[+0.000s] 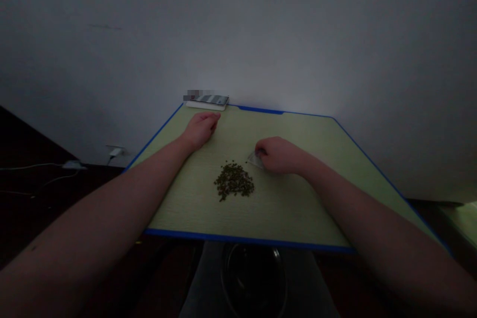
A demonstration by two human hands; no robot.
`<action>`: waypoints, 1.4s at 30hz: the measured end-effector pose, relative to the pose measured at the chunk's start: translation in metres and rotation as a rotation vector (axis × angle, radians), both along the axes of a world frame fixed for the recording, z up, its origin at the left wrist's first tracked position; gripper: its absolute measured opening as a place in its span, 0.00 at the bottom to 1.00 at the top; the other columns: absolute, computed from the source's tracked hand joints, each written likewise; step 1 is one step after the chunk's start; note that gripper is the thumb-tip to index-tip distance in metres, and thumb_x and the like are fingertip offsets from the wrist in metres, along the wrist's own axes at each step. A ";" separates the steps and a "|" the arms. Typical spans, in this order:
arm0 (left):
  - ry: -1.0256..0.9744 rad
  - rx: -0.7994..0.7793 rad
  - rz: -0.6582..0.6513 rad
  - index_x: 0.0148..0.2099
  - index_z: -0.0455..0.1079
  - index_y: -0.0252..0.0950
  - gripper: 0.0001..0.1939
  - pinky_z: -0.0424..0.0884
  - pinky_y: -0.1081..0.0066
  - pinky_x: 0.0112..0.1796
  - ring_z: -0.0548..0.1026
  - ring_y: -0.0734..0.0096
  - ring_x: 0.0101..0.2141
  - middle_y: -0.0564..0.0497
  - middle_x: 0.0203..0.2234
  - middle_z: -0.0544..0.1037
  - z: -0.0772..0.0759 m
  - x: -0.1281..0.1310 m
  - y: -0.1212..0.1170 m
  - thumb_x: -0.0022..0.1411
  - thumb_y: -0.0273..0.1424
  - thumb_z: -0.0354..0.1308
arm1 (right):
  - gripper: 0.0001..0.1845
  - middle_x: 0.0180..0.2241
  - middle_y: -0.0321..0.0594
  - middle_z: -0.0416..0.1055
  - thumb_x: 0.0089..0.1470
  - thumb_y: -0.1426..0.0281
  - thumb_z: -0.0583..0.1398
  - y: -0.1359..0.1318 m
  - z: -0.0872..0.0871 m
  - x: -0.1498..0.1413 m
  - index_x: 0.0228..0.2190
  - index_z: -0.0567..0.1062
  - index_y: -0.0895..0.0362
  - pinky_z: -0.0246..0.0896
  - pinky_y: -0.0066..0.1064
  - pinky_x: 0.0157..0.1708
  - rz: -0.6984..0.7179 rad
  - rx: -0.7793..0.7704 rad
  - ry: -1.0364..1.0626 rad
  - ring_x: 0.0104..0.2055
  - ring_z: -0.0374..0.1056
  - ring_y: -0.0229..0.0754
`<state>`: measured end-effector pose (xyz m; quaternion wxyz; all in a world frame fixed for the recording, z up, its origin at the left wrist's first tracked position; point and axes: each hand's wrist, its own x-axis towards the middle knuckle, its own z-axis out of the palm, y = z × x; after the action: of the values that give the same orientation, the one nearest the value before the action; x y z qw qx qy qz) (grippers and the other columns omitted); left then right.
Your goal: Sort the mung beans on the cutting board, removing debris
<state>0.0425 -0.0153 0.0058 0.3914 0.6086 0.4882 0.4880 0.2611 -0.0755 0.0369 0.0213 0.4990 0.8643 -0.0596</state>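
A loose heap of small brown-green grains [234, 180] lies on the pale yellow-green tabletop [208, 216], with a few stray ones at its edges. Just to the right of the heap, my right hand [278, 155] pinches a thin, see-through plastic piece [255, 160]; whether it is a small bag or a sheet I cannot tell. My left hand [202, 129] rests on the table behind and left of the heap, its fingers curled into a loose fist. Nothing shows in it.
A flat, dark-topped device or box with a white side [207, 102] sits at the table's back left corner, against the wall. Below the front blue edge, a round dark bowl [255, 278] is between my legs. Cables and a plug [115, 152] are on the left.
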 end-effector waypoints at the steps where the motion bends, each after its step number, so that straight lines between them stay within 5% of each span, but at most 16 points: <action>1: 0.006 0.005 0.001 0.17 0.54 0.36 0.18 0.48 0.73 0.18 0.53 0.81 0.14 0.58 0.09 0.54 -0.001 0.000 0.001 0.54 0.37 0.50 | 0.15 0.37 0.46 0.75 0.48 0.74 0.52 0.001 -0.001 -0.001 0.35 0.75 0.58 0.56 0.29 0.31 0.014 0.001 0.009 0.35 0.68 0.43; 10: -0.010 0.003 -0.003 0.18 0.54 0.36 0.18 0.48 0.73 0.18 0.53 0.81 0.14 0.58 0.10 0.55 -0.004 -0.002 0.004 0.54 0.38 0.51 | 0.13 0.31 0.42 0.75 0.46 0.73 0.53 -0.011 0.004 -0.003 0.32 0.76 0.57 0.54 0.28 0.27 0.148 -0.068 0.018 0.30 0.67 0.40; 24: -0.005 -0.001 -0.004 0.17 0.55 0.36 0.18 0.48 0.73 0.18 0.53 0.81 0.14 0.58 0.09 0.55 -0.003 -0.001 0.003 0.54 0.38 0.51 | 0.14 0.35 0.45 0.76 0.47 0.72 0.53 -0.009 -0.003 -0.014 0.34 0.76 0.57 0.57 0.30 0.31 -0.008 0.032 0.019 0.34 0.68 0.43; 30: 0.004 -0.009 0.017 0.17 0.54 0.36 0.18 0.48 0.73 0.18 0.53 0.81 0.13 0.58 0.09 0.55 -0.001 0.000 0.000 0.54 0.37 0.50 | 0.14 0.33 0.49 0.75 0.46 0.73 0.53 0.000 -0.001 0.003 0.32 0.77 0.60 0.58 0.31 0.30 -0.103 0.045 0.006 0.33 0.69 0.46; 42: 0.005 0.006 -0.006 0.18 0.55 0.35 0.18 0.48 0.73 0.18 0.53 0.81 0.14 0.58 0.10 0.55 -0.007 -0.003 0.007 0.54 0.39 0.51 | 0.13 0.34 0.44 0.76 0.47 0.72 0.54 -0.010 0.001 -0.017 0.32 0.77 0.58 0.57 0.29 0.31 0.042 0.001 0.092 0.33 0.68 0.42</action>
<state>0.0391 -0.0083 -0.0009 0.3898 0.6124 0.4860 0.4867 0.2444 -0.0856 0.0382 -0.0175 0.4773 0.8748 -0.0813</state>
